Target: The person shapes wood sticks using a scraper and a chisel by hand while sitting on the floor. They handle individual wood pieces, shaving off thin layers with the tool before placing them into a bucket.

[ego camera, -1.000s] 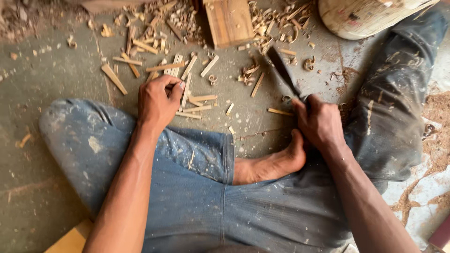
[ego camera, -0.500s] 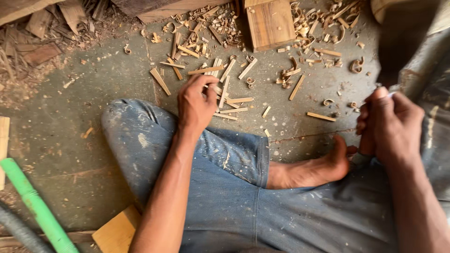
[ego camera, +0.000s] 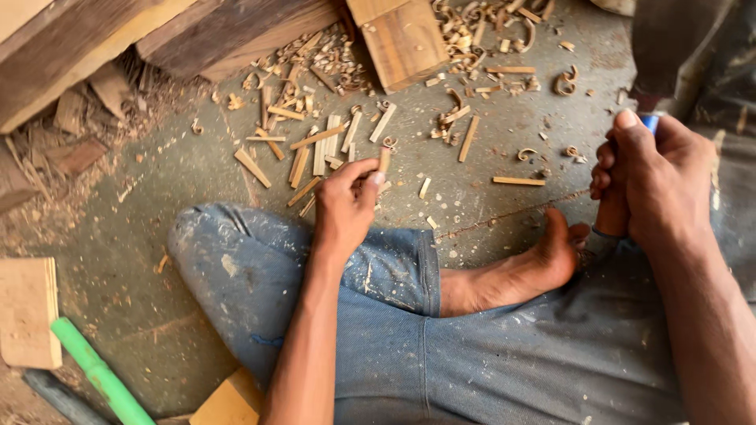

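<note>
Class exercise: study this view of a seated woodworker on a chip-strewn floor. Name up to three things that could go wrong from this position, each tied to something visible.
1. The right hand grips a blue-tipped tool handle close above the bare foot; a slip might injure the toes.
2. The left hand pinches a small pale wooden stick; its rough edges could leave splinters.
3. Loose cut wooden sticks and curled shavings litter the floor beside the bare skin and may prick it.

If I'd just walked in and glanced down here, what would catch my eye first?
Probably the litter of pale wood sticks and curled shavings spread over the dusty floor in front of a person sitting cross-legged in dusty jeans, one bare foot showing. The left hand pinches a small stick at the edge of that pile, while the right hand is closed around a tool handle with a blue tip.
</note>
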